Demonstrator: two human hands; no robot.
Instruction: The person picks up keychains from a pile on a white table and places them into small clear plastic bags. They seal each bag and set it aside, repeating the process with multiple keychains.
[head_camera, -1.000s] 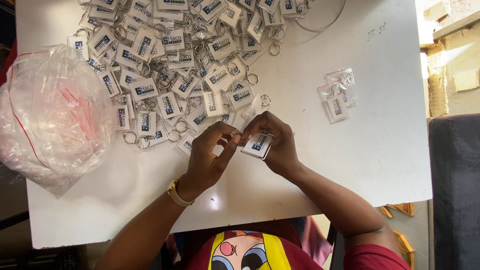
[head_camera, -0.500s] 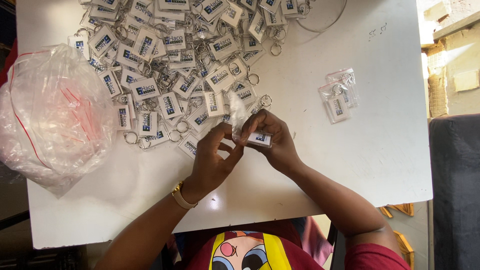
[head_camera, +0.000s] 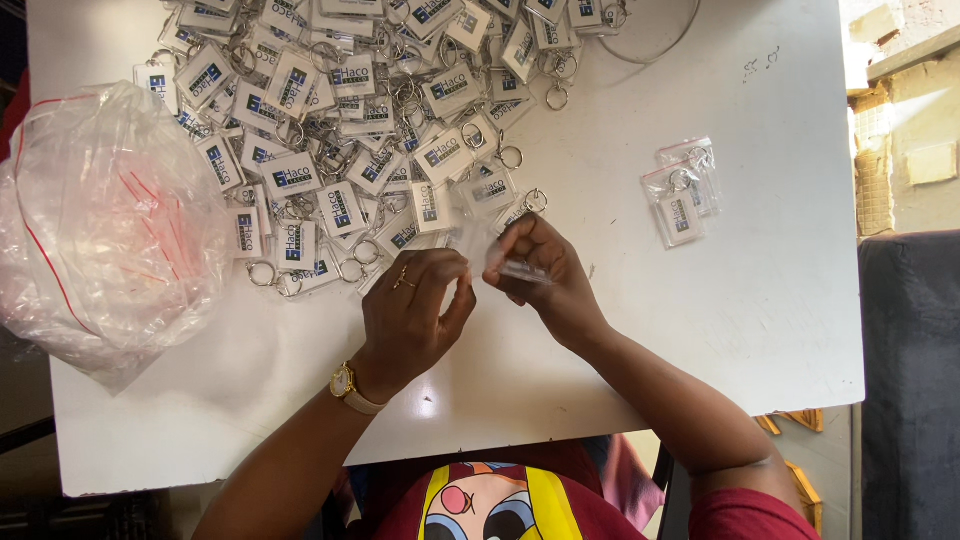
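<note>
Keyrings (head_camera: 340, 120), a big loose heap of them, cover the far half of the white desk (head_camera: 700, 330) in front of me: clear rectangular tags with white and blue inserts, each on a small metal split ring. My right hand (head_camera: 545, 270) is closed on one clear keyring tag (head_camera: 522, 270), pinched between thumb and fingers just at the near edge of the heap, a little above the desk surface. My left hand (head_camera: 410, 310) sits just beside it, fingers curled and fingertips drawn together on a small clear plastic sleeve (head_camera: 468, 250) that stands between my two hands; the film is so thin that I cannot tell its exact outline. The two hands are nearly touching. There is a ring on one left finger and a gold watch (head_camera: 345, 385) on my left wrist.

To my left, a large crumpled clear plastic bag (head_camera: 110, 230) with thin red lines lies on the desk, touching the edge of the heap. To my right, well apart from the heap, a few keyrings already in small clear bags (head_camera: 682, 190) lie together. A dark grey chair back (head_camera: 910, 380) stands beyond the right edge of the desk.
</note>
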